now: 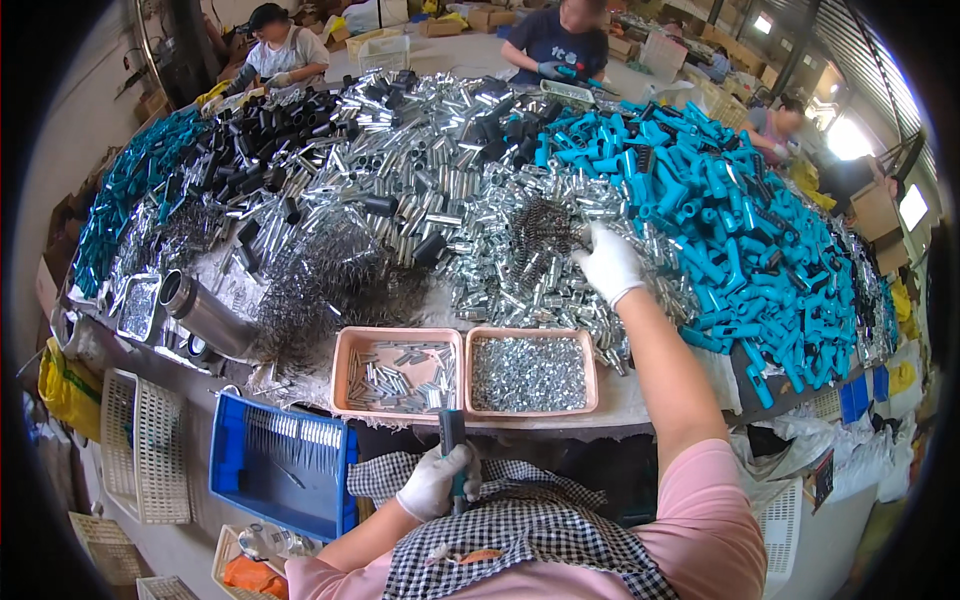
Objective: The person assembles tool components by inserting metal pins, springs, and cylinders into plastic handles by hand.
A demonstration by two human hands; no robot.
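Observation:
My left hand (436,484), in a white glove, is closed around a teal-and-black tool handle (453,440). It holds the handle upright in front of my checkered apron, just below the two trays. My right hand (610,266), also gloved in white, stretches far over the table. Its thumb and fingers are apart at the right side of a clump of dark coil springs (540,232). Shiny metal fittings (500,285) lie heaped around and under that hand. Teal pistol-shaped handles (740,215) are piled to its right.
A pink tray of small metal pins (398,335) stands beside a pink tray of tiny metal parts (530,411) at the near edge. Left are a thin wire spring heap (320,270), a steel flask (215,318) and, lower, a blue crate (350,490). Several people work beyond.

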